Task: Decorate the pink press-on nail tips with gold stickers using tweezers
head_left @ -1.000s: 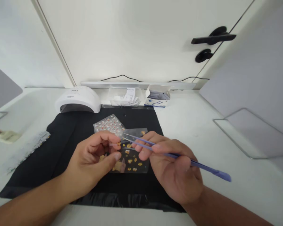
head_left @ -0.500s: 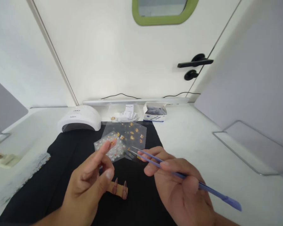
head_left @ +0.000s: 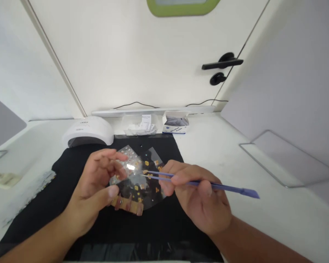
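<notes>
My right hand (head_left: 199, 193) grips blue tweezers (head_left: 216, 185), their two thin tips pointing left and slightly apart over the sticker sheets. I cannot make out anything between the tips. To the left, my left hand (head_left: 94, 186) is open, its fingers curved and apart from the thumb. Just by that thumb is a tan strip (head_left: 133, 208) bearing pinkish nail tips (head_left: 139, 209); whether the thumb touches it I cannot tell. A clear sheet with orange stickers (head_left: 153, 197) lies between my hands, overlapping a sheet with small pale stickers (head_left: 128, 151).
Beneath everything spreads a black mat (head_left: 164, 226). At the back stand a white nail lamp (head_left: 89, 128), a clear tray (head_left: 128, 129) of papers and an alcohol pads box (head_left: 178, 126). A bent wire stand (head_left: 279, 184) is on the right.
My left hand has gone from a pointing pose to spread fingers. The tweezers have moved left. The orange sticker sheet now lies nearer, and the tan strip appears further up and left.
</notes>
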Tool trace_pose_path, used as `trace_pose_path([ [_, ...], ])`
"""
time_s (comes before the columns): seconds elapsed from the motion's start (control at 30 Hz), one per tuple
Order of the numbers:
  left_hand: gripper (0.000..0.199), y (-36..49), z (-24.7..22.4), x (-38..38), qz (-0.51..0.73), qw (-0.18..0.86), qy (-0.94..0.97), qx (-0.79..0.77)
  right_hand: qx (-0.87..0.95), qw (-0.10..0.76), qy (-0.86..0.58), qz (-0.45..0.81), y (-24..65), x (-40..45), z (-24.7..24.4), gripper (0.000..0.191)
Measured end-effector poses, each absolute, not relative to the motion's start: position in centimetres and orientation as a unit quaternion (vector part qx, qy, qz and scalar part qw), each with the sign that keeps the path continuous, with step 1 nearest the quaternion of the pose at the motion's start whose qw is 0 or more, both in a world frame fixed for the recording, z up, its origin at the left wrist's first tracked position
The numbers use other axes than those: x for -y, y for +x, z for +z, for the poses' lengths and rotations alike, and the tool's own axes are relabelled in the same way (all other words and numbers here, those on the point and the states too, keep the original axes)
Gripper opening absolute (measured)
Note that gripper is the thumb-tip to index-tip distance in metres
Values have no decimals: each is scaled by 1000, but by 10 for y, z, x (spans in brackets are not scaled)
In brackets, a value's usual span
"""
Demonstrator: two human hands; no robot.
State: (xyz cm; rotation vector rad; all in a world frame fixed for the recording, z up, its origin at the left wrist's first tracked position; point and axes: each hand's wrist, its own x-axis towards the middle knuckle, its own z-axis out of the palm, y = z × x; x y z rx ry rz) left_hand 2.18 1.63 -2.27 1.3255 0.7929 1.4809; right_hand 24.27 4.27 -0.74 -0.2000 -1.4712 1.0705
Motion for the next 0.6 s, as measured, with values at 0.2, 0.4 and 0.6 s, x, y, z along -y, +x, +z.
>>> trace_pose_path([
  [0.2, 31, 25, -25, -13, 529, 514, 568, -366, 653, 591, -73, 469, 241, -47, -12, 40],
  [0.4, 31, 32, -29, -13, 566, 473, 551, -391, 654, 617, -86, 428, 242, -47, -12, 39],
  [0.6, 34, 35, -27, -13, 594, 388, 594, -378, 674, 630, -94, 375, 242, -40, -10, 37],
])
